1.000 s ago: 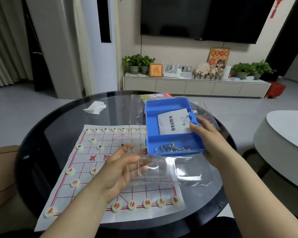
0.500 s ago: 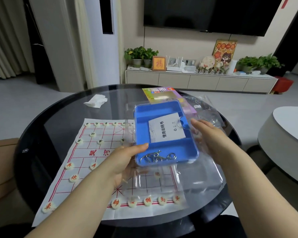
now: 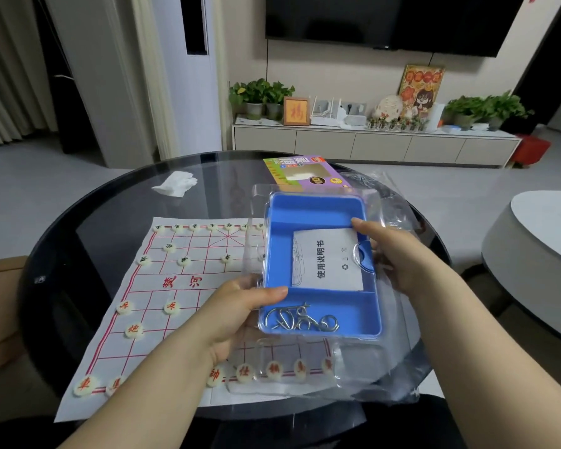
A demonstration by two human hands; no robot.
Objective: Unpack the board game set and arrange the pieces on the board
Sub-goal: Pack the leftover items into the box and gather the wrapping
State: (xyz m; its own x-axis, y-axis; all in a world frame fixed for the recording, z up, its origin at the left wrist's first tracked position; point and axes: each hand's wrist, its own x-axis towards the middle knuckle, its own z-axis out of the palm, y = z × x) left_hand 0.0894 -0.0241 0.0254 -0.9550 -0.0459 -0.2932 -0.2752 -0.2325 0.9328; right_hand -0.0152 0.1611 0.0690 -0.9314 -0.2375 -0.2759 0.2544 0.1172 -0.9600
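Note:
A blue plastic box (image 3: 318, 209) with a clear lid hangs above the right side of the white paper board (image 3: 188, 286). Inside it lie a folded instruction sheet (image 3: 327, 260) and several metal wire rings (image 3: 300, 319). My left hand (image 3: 240, 312) grips the box's near left edge, thumb on top. My right hand (image 3: 392, 254) holds its right side by the blue clasp. Round cream pieces (image 3: 132, 330) with red or dark characters sit on the board's lines, red ones in the near rows, dark ones in the far rows.
The board lies on a round dark glass table (image 3: 78, 228). A colourful cardboard package (image 3: 305, 173) and clear plastic wrapping (image 3: 395, 202) lie behind the box, a clear blister tray (image 3: 353, 367) beneath it. A crumpled tissue (image 3: 175, 184) sits far left. A grey table (image 3: 538, 241) stands right.
My left hand has taken hold of the box's near left edge. Both hands have brought the box closer and leftward, over the board's right side.

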